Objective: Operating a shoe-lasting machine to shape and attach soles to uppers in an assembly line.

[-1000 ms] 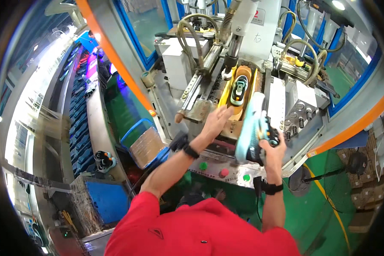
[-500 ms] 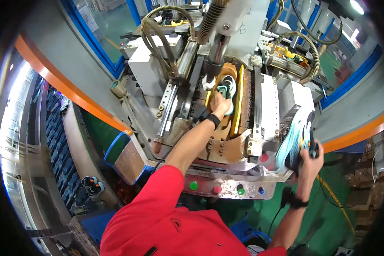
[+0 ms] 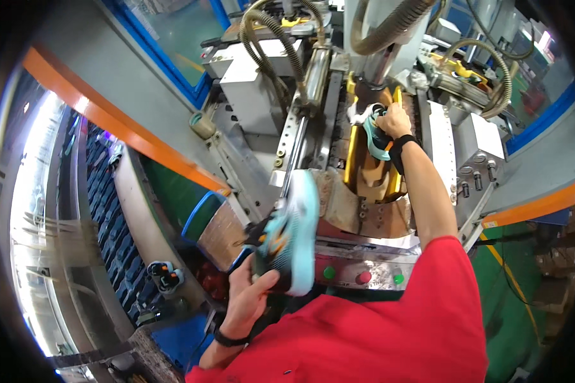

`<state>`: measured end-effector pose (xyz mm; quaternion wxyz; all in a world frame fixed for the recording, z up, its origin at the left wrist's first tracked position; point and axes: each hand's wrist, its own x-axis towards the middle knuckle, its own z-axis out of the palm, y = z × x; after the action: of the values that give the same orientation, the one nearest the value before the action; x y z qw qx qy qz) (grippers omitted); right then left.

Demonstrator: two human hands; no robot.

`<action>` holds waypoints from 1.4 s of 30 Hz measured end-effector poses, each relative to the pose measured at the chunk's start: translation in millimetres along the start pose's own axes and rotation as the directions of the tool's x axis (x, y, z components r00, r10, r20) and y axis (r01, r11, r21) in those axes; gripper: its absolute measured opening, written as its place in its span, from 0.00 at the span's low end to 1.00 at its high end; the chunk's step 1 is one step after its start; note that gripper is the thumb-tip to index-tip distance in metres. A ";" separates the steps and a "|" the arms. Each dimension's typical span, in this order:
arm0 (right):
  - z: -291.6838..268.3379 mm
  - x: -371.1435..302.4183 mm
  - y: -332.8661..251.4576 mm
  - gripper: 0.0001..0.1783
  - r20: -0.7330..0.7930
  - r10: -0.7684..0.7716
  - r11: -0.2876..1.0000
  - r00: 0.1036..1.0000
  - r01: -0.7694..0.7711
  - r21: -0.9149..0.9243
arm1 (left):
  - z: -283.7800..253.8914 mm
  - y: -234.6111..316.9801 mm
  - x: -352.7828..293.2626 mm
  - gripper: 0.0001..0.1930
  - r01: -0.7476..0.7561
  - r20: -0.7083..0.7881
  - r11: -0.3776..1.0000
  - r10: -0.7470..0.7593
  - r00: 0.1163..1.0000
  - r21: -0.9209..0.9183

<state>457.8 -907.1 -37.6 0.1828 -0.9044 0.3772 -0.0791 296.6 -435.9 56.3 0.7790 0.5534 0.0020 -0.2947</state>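
My left hand (image 3: 249, 293) grips a sneaker (image 3: 294, 239) by its heel end, in front of the machine at lower left. This sneaker is black and teal with orange touches and a pale blue sole, and it is blurred by motion. My right hand (image 3: 395, 120) reaches into the machine's mould cradle (image 3: 372, 180) and is closed on a second sneaker (image 3: 378, 143), dark with a pale teal sole. That one sits tilted between the yellow side pads (image 3: 350, 156), under the press column. My right fingers partly cover its upper.
Metal cylinders and ribbed hoses (image 3: 271, 38) flank the cradle. Push buttons (image 3: 363, 277) line the machine's front panel. Left of me, a conveyor (image 3: 118, 223) runs past with a pair of shoes (image 3: 165, 276) near its edge. A blue-rimmed bin (image 3: 220, 233) stands between.
My left hand has come out of the cradle with a sneaker, swinging to lower left. My right hand has moved from the right side into the cradle with the other sneaker. The view has shifted.
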 end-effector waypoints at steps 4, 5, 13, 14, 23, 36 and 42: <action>56.7 -8.0 -15.9 0.25 -0.153 0.007 1.000 0.988 -0.009 -0.007 | -31.7 -5.9 -56.5 0.21 -0.170 -0.328 0.982 0.134 0.935 -0.081; 52.1 -7.8 -15.6 0.23 -0.147 0.020 1.000 0.989 -0.017 0.022 | -41.4 -15.0 -67.5 0.19 -0.184 -0.400 0.981 0.145 0.905 -0.059; -27.0 -253.0 -32.6 0.14 -0.252 -0.513 0.719 0.820 0.572 0.394 | -42.2 -73.0 -119.5 0.15 -0.170 -0.694 0.982 0.177 0.698 0.079; -16.5 -288.4 -27.1 0.12 -0.426 -0.605 0.525 0.673 0.739 0.422 | -38.7 -72.8 -116.7 0.15 -0.168 -0.685 0.983 0.175 0.708 0.078; 195.6 -382.8 43.7 0.12 0.127 -0.736 0.651 0.666 0.643 0.404 | 13.7 -84.6 -128.5 0.15 -0.064 -0.642 0.998 0.035 0.766 -0.023; 79.4 -381.3 19.8 0.13 -0.082 -0.768 0.363 0.635 0.537 0.761 | 27.8 -102.4 -153.5 0.15 -0.111 -0.598 0.970 -0.040 0.801 -0.214; -141.1 -414.0 -68.4 0.07 -0.342 -0.930 -0.257 0.136 0.426 0.867 | 7.9 -146.6 -205.3 0.15 -0.247 -0.726 0.881 -0.143 0.673 -0.403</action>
<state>171.8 -606.5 116.8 0.6063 -0.6601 -0.4261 -0.1228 56.8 -380.2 0.8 0.8287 0.4188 0.3711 -0.0135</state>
